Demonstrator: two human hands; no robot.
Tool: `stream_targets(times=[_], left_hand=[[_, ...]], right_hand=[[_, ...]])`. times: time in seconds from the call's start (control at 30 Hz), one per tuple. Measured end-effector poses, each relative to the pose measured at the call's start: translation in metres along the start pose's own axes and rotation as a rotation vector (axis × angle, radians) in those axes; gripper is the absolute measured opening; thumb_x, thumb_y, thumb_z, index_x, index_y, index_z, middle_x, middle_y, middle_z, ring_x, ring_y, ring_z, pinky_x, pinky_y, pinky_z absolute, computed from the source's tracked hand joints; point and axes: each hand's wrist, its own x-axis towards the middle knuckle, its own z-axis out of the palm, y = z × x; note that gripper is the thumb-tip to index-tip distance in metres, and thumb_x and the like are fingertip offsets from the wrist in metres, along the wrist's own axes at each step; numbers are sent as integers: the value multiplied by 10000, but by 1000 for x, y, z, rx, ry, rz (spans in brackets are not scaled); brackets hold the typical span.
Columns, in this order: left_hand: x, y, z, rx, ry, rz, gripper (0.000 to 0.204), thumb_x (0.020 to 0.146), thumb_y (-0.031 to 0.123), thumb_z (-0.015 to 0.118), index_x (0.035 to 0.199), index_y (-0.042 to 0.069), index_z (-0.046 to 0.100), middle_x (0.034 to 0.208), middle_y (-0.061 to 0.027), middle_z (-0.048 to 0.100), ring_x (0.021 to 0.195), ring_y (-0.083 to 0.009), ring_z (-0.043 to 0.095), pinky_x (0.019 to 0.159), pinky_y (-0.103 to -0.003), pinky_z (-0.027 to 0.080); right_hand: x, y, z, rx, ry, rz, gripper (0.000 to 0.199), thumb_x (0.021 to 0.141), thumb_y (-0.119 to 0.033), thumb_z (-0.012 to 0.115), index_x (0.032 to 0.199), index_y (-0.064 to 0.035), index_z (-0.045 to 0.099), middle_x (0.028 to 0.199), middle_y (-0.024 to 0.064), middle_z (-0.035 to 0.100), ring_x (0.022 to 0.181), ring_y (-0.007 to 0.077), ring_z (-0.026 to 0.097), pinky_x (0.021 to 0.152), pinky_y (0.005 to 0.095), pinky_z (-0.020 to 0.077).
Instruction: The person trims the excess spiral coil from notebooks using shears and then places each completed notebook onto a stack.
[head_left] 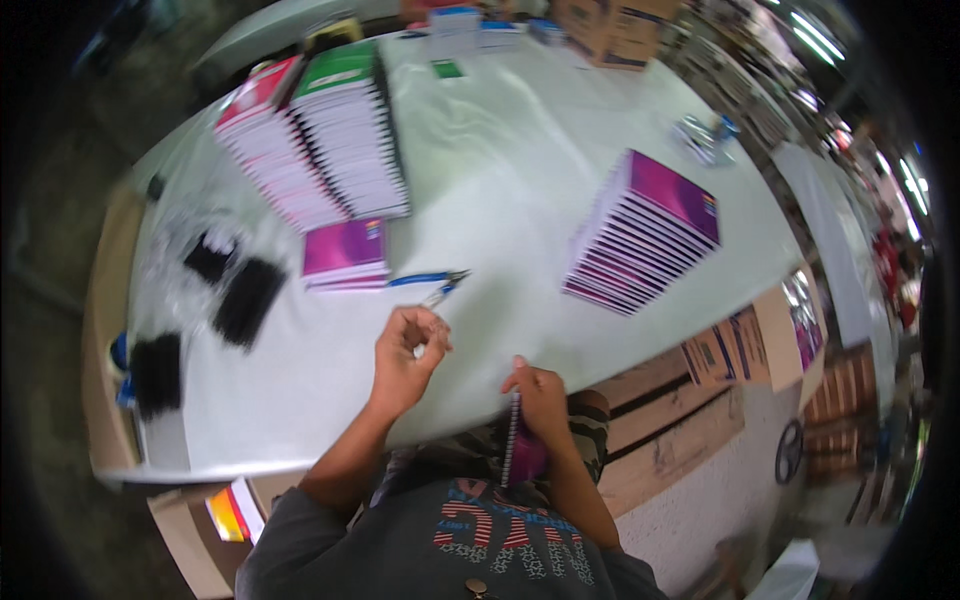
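Note:
My right hand [541, 402] grips a purple spiral-bound notebook [527, 452] at the table's near edge, its coil edge upright and turned to the left. To its left, my left hand [408, 355] hovers over the table with thumb and fingers drawn together; whatever they may pinch is too small to make out. Just beyond that hand lies a pair of blue-handled pliers [430, 279]. A short stack of purple-covered books [345, 250] sits left of the pliers. Black plastic binding coils [248, 302] lie in bundles farther left.
Tall stacks of red-covered notebooks [275, 150] and green-covered notebooks [350, 130] stand at the far left. A leaning stack of bound purple notebooks [645, 235] is on the right. Cardboard boxes [615, 30] stand at the back, and a wooden pallet [670, 425] lies beyond the right edge.

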Motion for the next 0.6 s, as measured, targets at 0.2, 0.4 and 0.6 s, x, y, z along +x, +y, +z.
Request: stream_targets(times=[0.2, 0.4, 0.6], left_hand=[[29, 69, -102, 665, 619, 714, 193, 803, -72, 567, 988, -20, 577, 915, -90, 614, 776, -143, 598, 694, -268, 482], [63, 80, -224, 1527, 1087, 593, 326, 785, 44, 649, 1098, 2, 569, 1098, -200, 578, 994, -304, 566, 859, -363, 459], [49, 21, -101, 1001, 491, 422, 367, 809, 33, 623, 1155, -27, 518, 1123, -176, 560, 1102, -332, 489, 916, -406, 393]], right_hand=[[-4, -6, 3, 28, 30, 23, 528, 931, -373, 463, 600, 11, 608, 481, -24, 354, 492, 74, 341, 491, 263, 268], [-1, -3, 4, 92, 76, 7, 462, 919, -342, 484, 637, -9, 636, 459, -10, 318, 462, 90, 330, 469, 295, 274], [9, 8, -14, 267, 140, 15, 503, 923, -409, 459, 651, -18, 622, 533, 58, 463, 539, 153, 434, 578, 318, 371]])
